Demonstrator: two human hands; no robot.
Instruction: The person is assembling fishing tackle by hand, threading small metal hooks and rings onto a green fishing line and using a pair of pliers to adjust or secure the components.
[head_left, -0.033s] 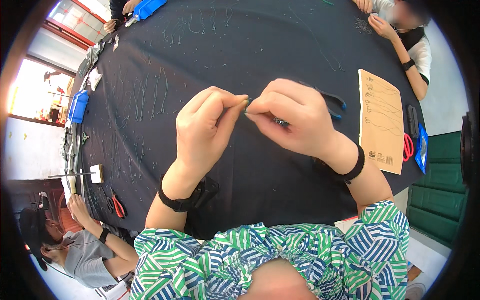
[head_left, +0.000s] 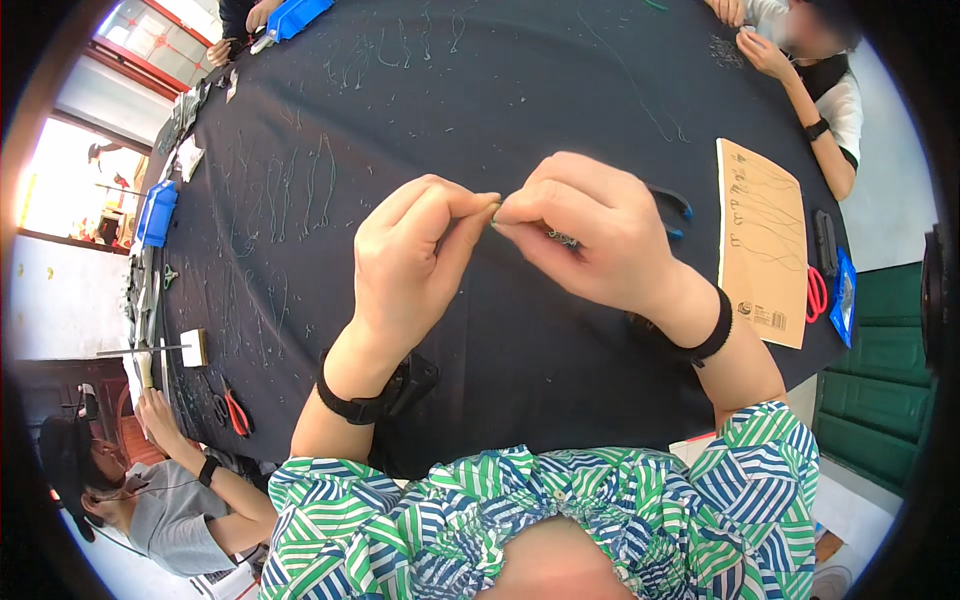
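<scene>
Over the middle of the dark cloth, my left hand [head_left: 415,250] and my right hand [head_left: 595,230] meet fingertip to fingertip. Each one pinches with thumb and forefinger. A tiny bit of thin green thread [head_left: 497,207] shows between the tips; most of it is hidden by the fingers. Under the curled fingers of my right hand sits a small tangle of pale and teal strands [head_left: 562,238], partly covered by the palm. Blue-handled pliers [head_left: 680,205] lie just beyond my right hand, partly behind it.
Thin green threads [head_left: 275,190] and small scraps lie on the dark tablecloth [head_left: 470,370]. A brown card [head_left: 765,250] with threads stands out at right, beside red-handled scissors [head_left: 817,295] and a blue packet [head_left: 845,295]. Red-handled pliers [head_left: 236,412] lie at left. Other people sit around the table.
My right hand has tilted and shifted very slightly, showing a little more of the tangle in its palm. Both pinches stay together at nearly the same place.
</scene>
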